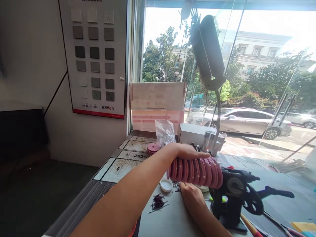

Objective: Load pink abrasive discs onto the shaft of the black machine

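A row of pink ringed discs [197,172] sits on the shaft of a black hand-crank winding machine [234,186]. My left hand [189,151] reaches across from the left and lies flat on top of the row, fingers stretched out. Below the discs, my right hand [194,196] rests low over the table, its fingers curled. Its fingertips are mostly hidden, beside some small greyish pieces [175,187] too small to name. Close by are a round white lid [166,185] and a pile of thin dark pins or strips [158,202].
Pink discs [152,148] and a clear plastic bag [165,131] stand behind my left arm. A white box [192,135] and a lamp [208,52] are near the window. The crank handle [276,192] sticks out right, above tools including scissors [275,220].
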The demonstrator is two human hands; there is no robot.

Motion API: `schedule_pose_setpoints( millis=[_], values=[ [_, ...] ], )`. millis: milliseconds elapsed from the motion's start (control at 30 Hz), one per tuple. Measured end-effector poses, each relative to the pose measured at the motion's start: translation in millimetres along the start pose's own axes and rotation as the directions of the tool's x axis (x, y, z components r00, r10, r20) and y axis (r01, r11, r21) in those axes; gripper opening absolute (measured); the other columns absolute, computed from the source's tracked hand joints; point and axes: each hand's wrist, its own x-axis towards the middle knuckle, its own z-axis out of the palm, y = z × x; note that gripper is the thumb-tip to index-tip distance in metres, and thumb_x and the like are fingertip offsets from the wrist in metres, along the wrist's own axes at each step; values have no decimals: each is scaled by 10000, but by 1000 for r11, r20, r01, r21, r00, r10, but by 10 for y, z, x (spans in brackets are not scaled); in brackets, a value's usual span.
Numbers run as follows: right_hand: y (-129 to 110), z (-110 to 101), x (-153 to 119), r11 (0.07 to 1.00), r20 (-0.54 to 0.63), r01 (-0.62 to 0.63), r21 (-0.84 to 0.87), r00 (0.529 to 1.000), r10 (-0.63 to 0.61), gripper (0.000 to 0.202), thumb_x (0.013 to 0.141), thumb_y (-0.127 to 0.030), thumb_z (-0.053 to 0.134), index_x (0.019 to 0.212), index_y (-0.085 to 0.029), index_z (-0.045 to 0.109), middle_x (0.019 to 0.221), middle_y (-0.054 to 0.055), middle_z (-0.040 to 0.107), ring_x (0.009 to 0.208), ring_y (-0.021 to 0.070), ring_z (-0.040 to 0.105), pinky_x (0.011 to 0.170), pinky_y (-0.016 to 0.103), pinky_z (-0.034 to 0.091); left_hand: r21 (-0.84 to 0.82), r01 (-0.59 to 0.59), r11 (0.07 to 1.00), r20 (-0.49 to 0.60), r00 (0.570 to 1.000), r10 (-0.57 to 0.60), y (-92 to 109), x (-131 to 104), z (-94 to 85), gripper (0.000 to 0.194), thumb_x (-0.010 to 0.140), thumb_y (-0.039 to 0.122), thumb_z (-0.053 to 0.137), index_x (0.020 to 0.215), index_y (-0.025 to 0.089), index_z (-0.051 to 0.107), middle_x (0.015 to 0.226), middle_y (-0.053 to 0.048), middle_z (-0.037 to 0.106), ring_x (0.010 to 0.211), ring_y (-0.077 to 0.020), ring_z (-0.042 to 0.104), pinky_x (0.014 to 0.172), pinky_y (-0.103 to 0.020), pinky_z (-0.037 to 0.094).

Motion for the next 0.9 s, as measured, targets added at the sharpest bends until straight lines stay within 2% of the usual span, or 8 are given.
schedule_pose_setpoints(
  millis=[200, 367, 467, 667, 800, 900],
  values=[
    [-14, -15, 26, 1000, -32, -5, 13, 999, 5, 205, 808, -3, 455, 847, -126, 613, 801, 39, 666, 741, 163, 627, 654, 298, 479, 9, 9, 1000, 10, 1000, -9, 2, -12, -8, 836, 739, 715, 161, 1223, 111, 476, 1296, -123, 457, 1153, -269, 435, 978, -365, 322],
    [54, -23, -28, 993, -123, 49, 105, 992, -36, 292, 829, -63, 367, 780, -207, 615, 752, 46, 671, 727, 179, 618, 622, 263, 417, 3, 5, 1000, 8, 1000, -5, 18, -40, -11, 844, 736, 720, 151, 1221, 111, 475, 1304, -128, 446, 1161, -275, 423, 981, -377, 312],
    [89, 4, -86, 988, -157, 56, 146, 987, -33, 303, 825, -73, 340, 756, -207, 602, 719, 41, 656, 705, 183, 603, 629, 266, 401, -3, 4, 1000, 5, 1000, -4, 21, -48, -10, 847, 738, 717, 155, 1227, 100, 468, 1312, -136, 434, 1173, -282, 409, 986, -380, 305],
    [38, 42, -124, 978, -155, 96, 186, 986, -67, 188, 783, -105, 453, 836, -192, 611, 892, 49, 649, 844, 192, 586, 721, 261, 416, -11, -2, 1000, 3, 1000, 2, -6, -11, 3, 856, 723, 733, 160, 1224, 114, 474, 1313, -126, 436, 1186, -295, 393, 987, -393, 304],
    [-27, 51, -82, 983, -132, 81, 164, 989, -59, 199, 767, -53, 444, 729, -169, 602, 788, 79, 641, 763, 216, 590, 662, 282, 422, -3, -2, 1000, 0, 1000, 2, -11, 3, 7, 866, 717, 739, 162, 1226, 110, 472, 1304, -132, 446, 1192, -297, 384, 988, -395, 302],
    [-170, 57, -124, 981, -123, 108, 163, 988, -89, 250, 763, -11, 412, 720, -168, 603, 771, 82, 643, 748, 211, 583, 679, 280, 416, 1, -7, 1000, 2, 1000, 7, -1, -9, 1, 869, 722, 734, 159, 1227, 98, 469, 1307, -144, 440, 1195, -300, 380, 990, -400, 297]
  ],
)
